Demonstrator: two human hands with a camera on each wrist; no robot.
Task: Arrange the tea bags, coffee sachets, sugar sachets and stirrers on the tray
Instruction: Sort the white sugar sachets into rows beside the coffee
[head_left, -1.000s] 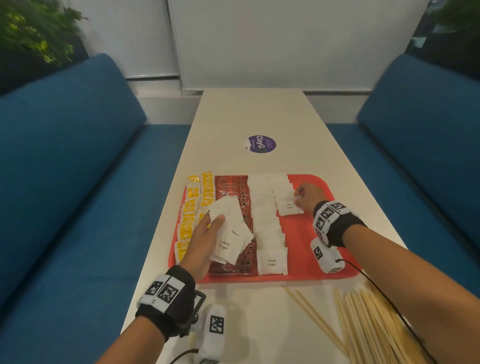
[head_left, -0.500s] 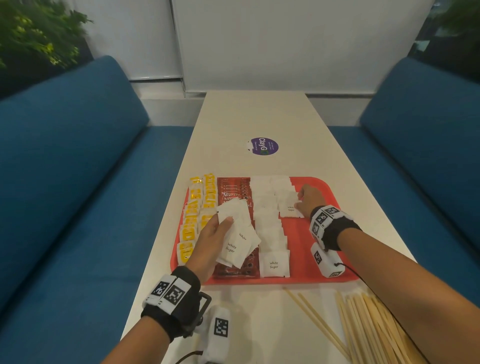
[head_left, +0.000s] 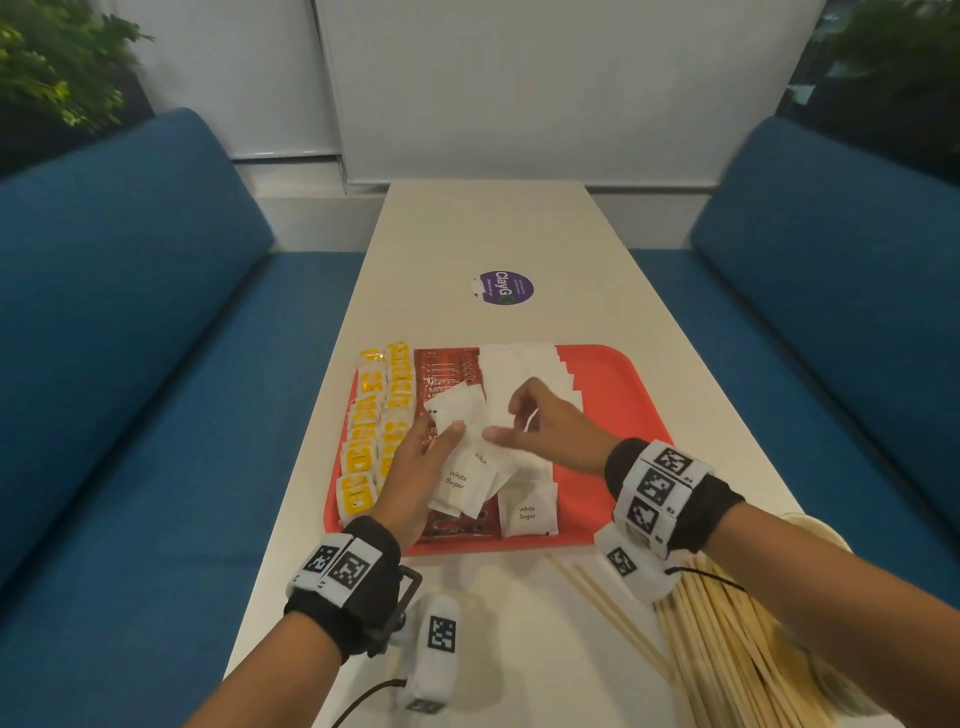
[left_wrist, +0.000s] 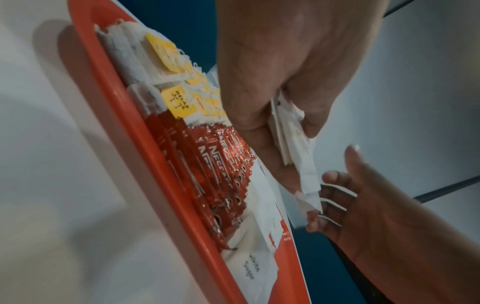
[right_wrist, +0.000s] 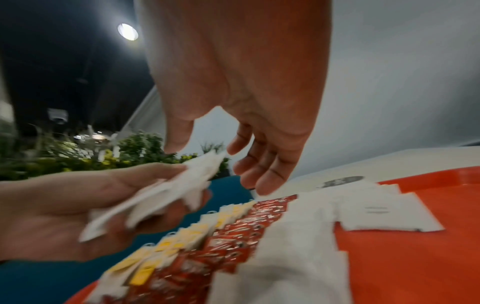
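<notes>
The left hand (head_left: 415, 470) grips a fanned stack of white sugar sachets (head_left: 470, 462) printed "White Sugar", held above the red tray (head_left: 623, 395). The right hand (head_left: 545, 426) reaches in beside it, thumb tip at the stack's edge and fingers loosely spread, grasping nothing that can be seen. On the tray lie yellow-tagged tea bags (head_left: 371, 441), one tag reading "RELAX", red Nescafé coffee sachets (head_left: 447, 371), then rows of sugar sachets (head_left: 524, 512). Wooden stirrers (head_left: 727, 639) lie on the white table (head_left: 493, 228) near the right wrist. A purple "ClayG" sticker (head_left: 504, 288) sits beyond the tray.
</notes>
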